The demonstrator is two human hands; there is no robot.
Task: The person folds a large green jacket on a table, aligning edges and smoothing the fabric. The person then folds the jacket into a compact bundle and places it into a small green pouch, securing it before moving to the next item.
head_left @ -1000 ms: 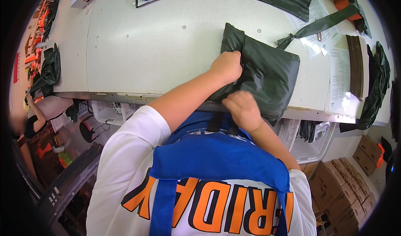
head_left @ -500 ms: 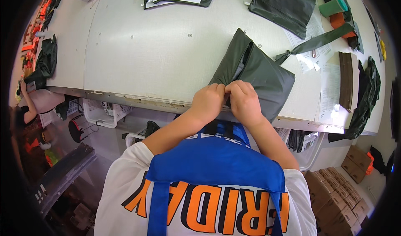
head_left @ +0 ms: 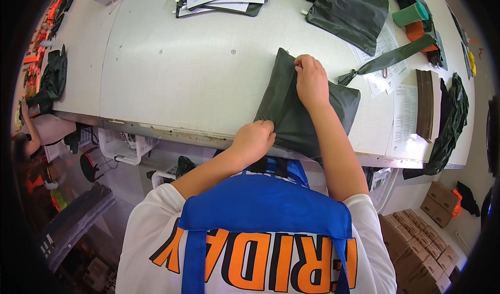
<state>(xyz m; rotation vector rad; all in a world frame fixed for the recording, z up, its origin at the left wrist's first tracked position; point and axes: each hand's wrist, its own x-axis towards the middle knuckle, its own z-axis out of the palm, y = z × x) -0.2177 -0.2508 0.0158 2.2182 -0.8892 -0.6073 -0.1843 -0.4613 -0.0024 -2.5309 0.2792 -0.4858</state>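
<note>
A dark grey-green plastic mailing bag point(head_left: 291, 114) lies at a slant by the table's front edge, its flap folded over along the left part. My left hand point(head_left: 253, 140) pinches the near end of the fold, fingertips closed on the bag. At the fold's far end is my right hand point(head_left: 312, 83), its fingers curled and pressed to the bag. The right forearm crosses over the bag and hides part of it. A knotted strip of the same grey plastic point(head_left: 390, 59) rests to the right, just beyond the bag.
Labelled dark bags point(head_left: 224, 7) are stacked at the far edge, with more bags point(head_left: 349, 13) to their right. A green roll point(head_left: 410, 15), papers point(head_left: 405, 114) and cardboard sheets point(head_left: 428, 104) lie on the right. White baskets point(head_left: 120, 147) sit below the tabletop; another person's arm point(head_left: 32, 124) shows far left.
My hands were together at the near end of the bag's opening. The right hand has moved away along the fold to its far end, and the gap there is now covered.
</note>
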